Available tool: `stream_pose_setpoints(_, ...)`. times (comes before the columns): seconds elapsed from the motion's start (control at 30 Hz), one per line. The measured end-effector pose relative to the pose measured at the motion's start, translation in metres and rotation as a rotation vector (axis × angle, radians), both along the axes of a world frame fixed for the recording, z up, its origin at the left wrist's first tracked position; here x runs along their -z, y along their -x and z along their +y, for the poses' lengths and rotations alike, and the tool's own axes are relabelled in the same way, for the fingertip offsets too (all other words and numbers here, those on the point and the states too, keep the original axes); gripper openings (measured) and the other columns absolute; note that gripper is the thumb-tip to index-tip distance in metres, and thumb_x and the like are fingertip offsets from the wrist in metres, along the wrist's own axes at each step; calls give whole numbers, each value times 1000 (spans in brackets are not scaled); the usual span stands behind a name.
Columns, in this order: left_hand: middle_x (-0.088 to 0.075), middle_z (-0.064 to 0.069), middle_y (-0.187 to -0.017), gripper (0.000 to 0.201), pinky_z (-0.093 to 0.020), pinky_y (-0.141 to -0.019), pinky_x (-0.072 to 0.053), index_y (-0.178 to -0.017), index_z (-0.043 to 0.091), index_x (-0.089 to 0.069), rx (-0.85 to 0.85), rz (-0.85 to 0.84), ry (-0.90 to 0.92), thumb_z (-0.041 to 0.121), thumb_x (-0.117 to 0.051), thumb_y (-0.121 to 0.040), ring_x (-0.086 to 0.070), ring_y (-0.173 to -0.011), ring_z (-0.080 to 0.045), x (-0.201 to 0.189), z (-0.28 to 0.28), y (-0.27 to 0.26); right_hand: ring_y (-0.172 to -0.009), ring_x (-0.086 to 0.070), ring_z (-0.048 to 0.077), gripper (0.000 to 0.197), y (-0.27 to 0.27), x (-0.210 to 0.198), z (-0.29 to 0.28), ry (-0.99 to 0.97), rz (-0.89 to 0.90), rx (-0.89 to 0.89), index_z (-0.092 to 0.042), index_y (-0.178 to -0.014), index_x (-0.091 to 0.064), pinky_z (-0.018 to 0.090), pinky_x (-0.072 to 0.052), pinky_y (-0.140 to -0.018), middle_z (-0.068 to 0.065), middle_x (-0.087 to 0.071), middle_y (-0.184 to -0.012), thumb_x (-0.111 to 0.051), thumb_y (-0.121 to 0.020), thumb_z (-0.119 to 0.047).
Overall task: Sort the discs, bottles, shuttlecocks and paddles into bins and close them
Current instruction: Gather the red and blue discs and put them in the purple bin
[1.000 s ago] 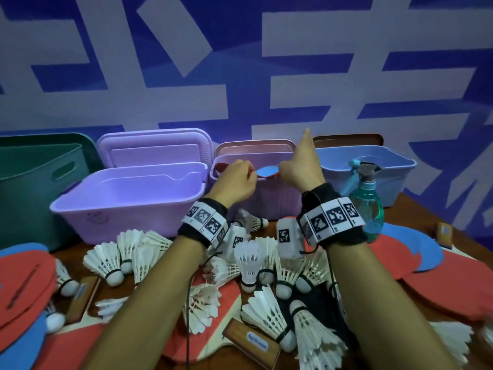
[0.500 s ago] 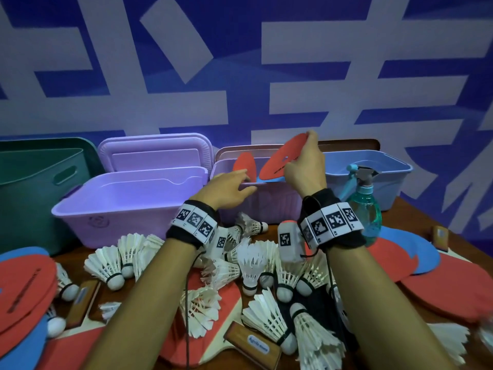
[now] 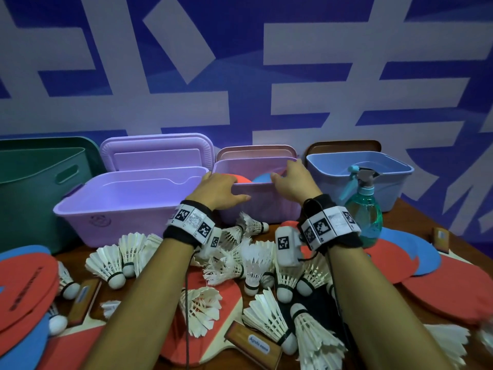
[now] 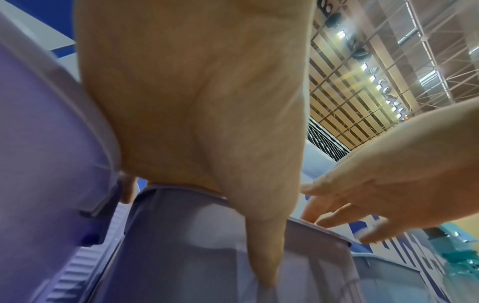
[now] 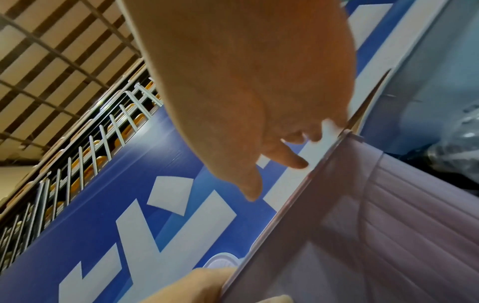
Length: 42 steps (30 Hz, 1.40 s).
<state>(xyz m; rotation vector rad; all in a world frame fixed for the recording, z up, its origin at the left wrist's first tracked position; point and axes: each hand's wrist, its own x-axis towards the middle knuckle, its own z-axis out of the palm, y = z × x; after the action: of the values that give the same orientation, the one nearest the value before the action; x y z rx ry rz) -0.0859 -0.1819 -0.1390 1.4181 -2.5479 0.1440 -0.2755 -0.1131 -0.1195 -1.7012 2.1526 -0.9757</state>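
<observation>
A small mauve bin (image 3: pixel 264 204) stands open at the back middle, with a red disc (image 3: pixel 242 179) and a blue disc (image 3: pixel 262 177) lying inside. My left hand (image 3: pixel 221 188) grips its front left rim, thumb down the outer wall (image 4: pixel 264 256); its fingers go over the rim, out of sight. My right hand (image 3: pixel 290 180) hovers over the bin's right side with loose fingers (image 5: pixel 290 157), holding nothing. A teal spray bottle (image 3: pixel 364 209) stands to the right. Several white shuttlecocks (image 3: pixel 256 263) and red paddles (image 3: pixel 210 329) lie in front.
A large purple bin (image 3: pixel 120 204) stands open left of the mauve one, a green bin (image 3: pixel 32 188) beyond it, and a blue bin (image 3: pixel 320 158) at the right. Red and blue discs are piled at the left (image 3: pixel 24 284) and right (image 3: pixel 440 297) of the table.
Half a second ago both hands held discs up over the mauve bin. The discs now lie inside it, and both hands have dropped to its rim.
</observation>
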Motion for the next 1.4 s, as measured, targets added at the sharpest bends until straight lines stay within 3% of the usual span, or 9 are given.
stream_pose_setpoints(0.07, -60, 5, -137, 48, -47, -116, -22, -135, 47, -52, -21, -9, -22, 65, -54, -91, -42, -139, -31, -1, 0, 1, -151, -13, 33, 62, -3, 1, 5, -119, 139, 8, -7, -125, -59, 53, -16, -118, 19, -13, -163, -40, -98, -58)
stream_pose_setpoints(0.13, -56, 0, -140, 51, -49, -121, -14, -140, 39, -50, -44, -37, -53, 61, -54, -94, -32, -145, -32, -3, 2, 2, -150, -13, 35, 75, -5, 0, 7, -218, 205, 6, -10, -135, -56, 61, -9, -118, 13, -20, -163, -26, -98, -67)
stream_pose_setpoints(0.27, -68, 3, -121, 44, -51, -118, -17, -135, 50, -52, -22, -45, -61, 64, -50, -93, -54, -126, -24, -5, 4, 1, -143, -29, 34, 67, 1, 3, 6, -241, 243, -1, -14, -127, -60, 62, -14, -116, 8, -53, -143, -29, -97, -66)
stream_pose_setpoints(0.57, -60, 3, -137, 52, -47, -118, -16, -133, 27, -54, -45, 8, -104, 59, -59, -92, -48, -134, -22, -15, 7, 0, -134, -47, 27, 61, -8, -24, 28, -186, 211, -130, -15, -141, -50, 44, -37, -111, 7, -50, -147, -48, -96, -56)
stream_pose_setpoints(0.7, -53, 3, -147, 64, -40, -114, -34, -142, 24, -50, 2, 115, -73, 59, -61, -91, -48, -136, -20, -48, 26, -2, -137, -45, 25, 60, -15, -58, 64, -183, 381, -232, -17, -149, -41, 35, -36, -108, 6, -44, -153, -47, -100, -50)
stream_pose_setpoints(0.87, -64, 8, -123, 44, -42, -100, -49, -127, 27, -61, 80, 295, 88, 54, -62, -92, -60, -115, -19, -89, 74, -4, -132, -48, 22, 58, -19, -89, 112, -161, 479, -271, -23, -148, -41, 31, -38, -97, 3, -48, -149, -48, -99, -52)
stream_pose_setpoints(1.13, -67, 5, -125, 37, -45, -97, -51, -123, 24, -63, 182, 261, 215, 48, -59, -95, -61, -115, -21, -125, 135, 33, -108, -56, 21, 49, 20, -108, 178, -154, 526, -161, -24, -131, -55, 33, -41, -83, -1, -59, -131, -51, -95, -58)
stream_pose_setpoints(1.27, -69, 8, -118, 30, -40, -89, -52, -115, 26, -66, 280, 251, 238, 47, -59, -94, -63, -108, -18, -128, 167, 68, -122, -54, 25, 50, 49, -109, 228, -191, 534, -90, -21, -136, -54, 33, -41, -95, 4, -56, -139, -55, -95, -50)
stream_pose_setpoints(1.4, -69, 3, -111, 26, -38, -82, -51, -108, 27, -68, 354, 174, 201, 45, -58, -92, -63, -103, -21, -115, 198, 115, -126, -51, 22, 49, 77, -94, 265, -317, 525, -27, -24, -139, -51, 28, -35, -86, 2, -53, -142, -57, -96, -46)
